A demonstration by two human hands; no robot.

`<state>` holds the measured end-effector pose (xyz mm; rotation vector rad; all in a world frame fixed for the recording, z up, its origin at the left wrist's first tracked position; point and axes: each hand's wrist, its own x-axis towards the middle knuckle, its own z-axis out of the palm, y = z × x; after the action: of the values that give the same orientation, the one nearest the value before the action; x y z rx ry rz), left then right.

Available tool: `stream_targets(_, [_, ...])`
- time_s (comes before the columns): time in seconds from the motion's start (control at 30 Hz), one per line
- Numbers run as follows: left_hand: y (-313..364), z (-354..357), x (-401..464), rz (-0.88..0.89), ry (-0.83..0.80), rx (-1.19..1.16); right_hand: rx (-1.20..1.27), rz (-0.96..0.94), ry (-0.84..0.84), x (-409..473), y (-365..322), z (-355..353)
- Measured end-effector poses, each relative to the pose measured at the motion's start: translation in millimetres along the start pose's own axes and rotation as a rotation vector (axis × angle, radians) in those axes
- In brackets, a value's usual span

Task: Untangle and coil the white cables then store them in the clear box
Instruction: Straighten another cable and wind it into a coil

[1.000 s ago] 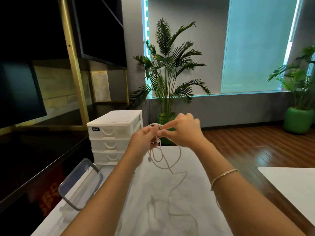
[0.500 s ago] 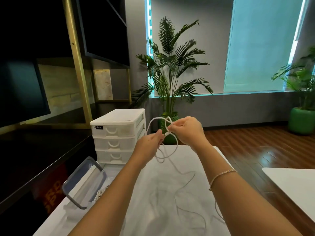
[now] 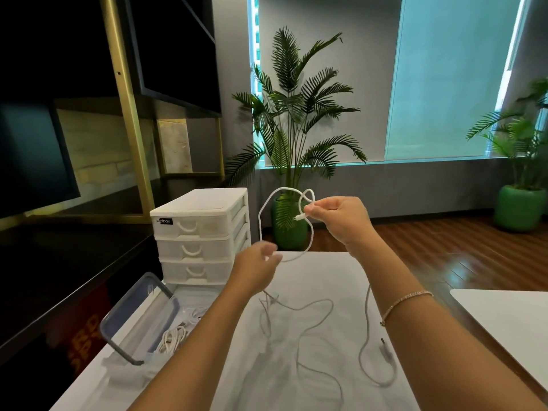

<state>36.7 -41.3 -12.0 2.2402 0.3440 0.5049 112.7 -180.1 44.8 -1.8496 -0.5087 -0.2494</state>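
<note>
My right hand [image 3: 338, 221] is raised above the table and pinches a white cable [image 3: 267, 203] just behind its plug, with a small loop arching over the fingers. The cable curves left and down into my left hand [image 3: 259, 266], which is blurred and curls round it lower down. From there it trails in loose curves onto the white table [image 3: 326, 271]. A second white cable [image 3: 366, 351] lies to the right, under my right forearm. The clear box [image 3: 130, 342] stands open at the left edge, with coiled white cables [image 3: 173, 336] inside.
A white three-drawer unit [image 3: 201, 232] stands at the table's far left corner, right behind the box. A dark shelf unit with gold posts [image 3: 127, 114] runs along the left. Another white table [image 3: 504, 321] is at the right, potted palms [image 3: 290, 143] beyond.
My hands have drawn apart: the right one lifted up and to the right with the plug end, the left one dropped down and left, pulling the loop wider. The view tilted down, showing more table.
</note>
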Motion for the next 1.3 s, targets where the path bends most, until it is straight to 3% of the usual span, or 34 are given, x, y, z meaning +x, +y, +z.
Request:
stream_targets(0.1, [20,-7,0,0.039,0.051,-0.173,0.013,0.026,-0.057,-4,10,3])
stream_targets(0.23, [31,3,-4,-0.004,-0.114,-0.277,0.011,0.010,-0.062,-6,8,3])
stream_targets(0.33, [32,28,-20,-0.034,-0.017,-0.296,0.017,-0.056,0.027,-1,-9,-11])
stream_targets(0.47, [35,62,-44,0.067,0.092,-0.369,0.056,-0.128,0.092,5,-47,-42])
stream_targets(0.67, [19,101,-49,-0.020,-0.424,-0.178,0.089,-0.222,0.186,8,-83,-68])
stream_targets(0.93, [-3,117,-42,0.002,-0.400,-0.101,0.416,-0.083,0.241,7,-82,-73])
stream_targets(1.1, [1,115,-39,0.224,-0.699,0.176,0.538,-0.050,0.265,8,-77,-71])
stream_targets(1.23, [6,98,-40,0.347,-0.721,0.083,0.587,-0.030,0.326,10,-70,-74])
stream_targets(1.3, [8,81,-38,0.264,-0.706,-0.073,0.558,-0.004,0.336,10,-59,-75])
